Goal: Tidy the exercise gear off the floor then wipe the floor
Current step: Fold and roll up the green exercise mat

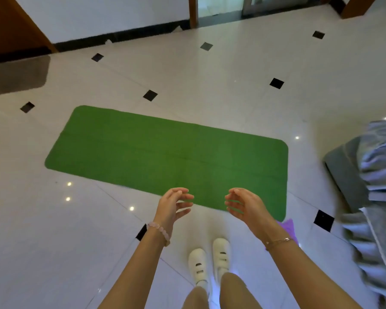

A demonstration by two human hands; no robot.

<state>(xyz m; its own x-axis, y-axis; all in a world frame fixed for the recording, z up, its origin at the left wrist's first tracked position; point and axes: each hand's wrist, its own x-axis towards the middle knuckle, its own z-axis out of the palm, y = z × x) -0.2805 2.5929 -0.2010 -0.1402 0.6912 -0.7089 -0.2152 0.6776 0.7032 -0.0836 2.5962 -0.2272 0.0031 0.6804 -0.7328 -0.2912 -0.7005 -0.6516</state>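
Observation:
A green exercise mat (165, 152) lies flat and unrolled on the glossy white tiled floor (210, 85). My left hand (174, 204) and my right hand (243, 204) hover side by side above the mat's near long edge, palms facing each other. Their fingers are loosely curled and hold nothing. A purple item (286, 228) lies on the floor by the mat's near right corner, mostly hidden behind my right forearm.
A bed with grey-blue ruffled bedding (374, 186) fills the right side. A wooden door (11, 25) stands at the far left, with a doorway (218, 7) at the back. My white shoes (210, 262) stand on the tiles just before the mat.

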